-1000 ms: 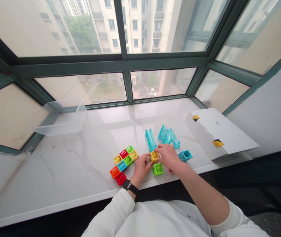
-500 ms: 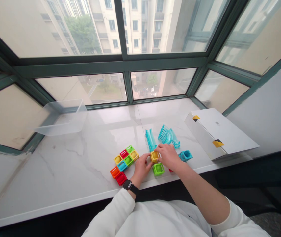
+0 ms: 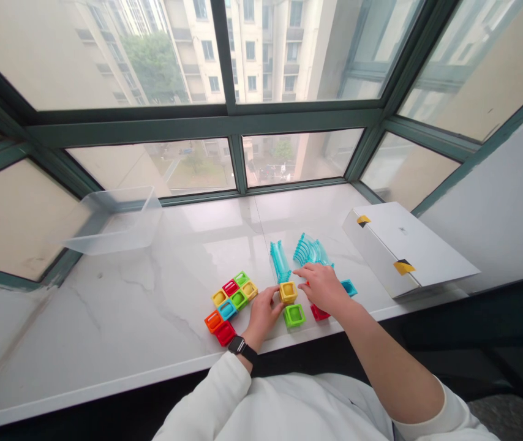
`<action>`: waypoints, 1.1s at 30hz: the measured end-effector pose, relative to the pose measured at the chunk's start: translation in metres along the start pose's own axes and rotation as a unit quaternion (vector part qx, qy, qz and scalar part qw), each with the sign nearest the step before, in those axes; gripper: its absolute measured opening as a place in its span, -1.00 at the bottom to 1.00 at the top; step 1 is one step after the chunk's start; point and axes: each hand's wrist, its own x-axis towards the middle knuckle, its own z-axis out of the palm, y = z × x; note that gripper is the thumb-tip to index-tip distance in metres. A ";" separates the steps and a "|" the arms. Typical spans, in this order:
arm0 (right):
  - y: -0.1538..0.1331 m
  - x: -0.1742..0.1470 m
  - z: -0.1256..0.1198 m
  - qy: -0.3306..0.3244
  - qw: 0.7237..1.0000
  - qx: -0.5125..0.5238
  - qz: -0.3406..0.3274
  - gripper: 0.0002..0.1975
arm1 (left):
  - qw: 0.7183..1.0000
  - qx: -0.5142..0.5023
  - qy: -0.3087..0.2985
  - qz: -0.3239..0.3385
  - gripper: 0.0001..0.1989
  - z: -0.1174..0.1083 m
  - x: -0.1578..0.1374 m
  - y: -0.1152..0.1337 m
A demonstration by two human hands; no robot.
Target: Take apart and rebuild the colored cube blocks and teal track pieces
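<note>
My left hand (image 3: 264, 311) has its thumb and finger against the left side of a yellow toy block (image 3: 288, 292), holding it on the ledge. The block has a square frame with a hollow top. Just nearer to me lies a light green block (image 3: 294, 315). My right hand (image 3: 323, 286) hovers right of the yellow block, apart from it, fingers stretched and spread. Under that hand a red block (image 3: 319, 312) and a blue block (image 3: 348, 287) show in part. An orange-red bit peeks out by the right thumb, mostly hidden.
A cluster of several coloured blocks (image 3: 227, 309) lies left of my left hand. Beyond the hands are a clear blue straight track (image 3: 280, 260) and curved track pieces (image 3: 311, 250). A white box (image 3: 408, 245) stands right, a clear plastic bin (image 3: 119, 229) at the back left.
My right hand has let go of the yellow block and moved a little to the right, uncovering more of the red block. The left hand stays at the yellow block.
</note>
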 end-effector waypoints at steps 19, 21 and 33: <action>-0.029 -0.030 -0.008 0.188 0.972 0.116 -0.078 -0.75 | 0.991 -0.074 0.111 -0.025 -0.62 -0.080 -0.028 0.027; -0.038 -0.033 -0.008 0.206 0.963 0.142 -0.103 -0.75 | 0.988 -0.030 0.148 -0.015 -0.71 -0.112 -0.037 0.024; -0.105 -0.042 0.031 0.021 0.951 0.219 -0.217 -0.70 | 0.970 0.115 0.209 -0.050 -0.67 -0.148 -0.078 -0.042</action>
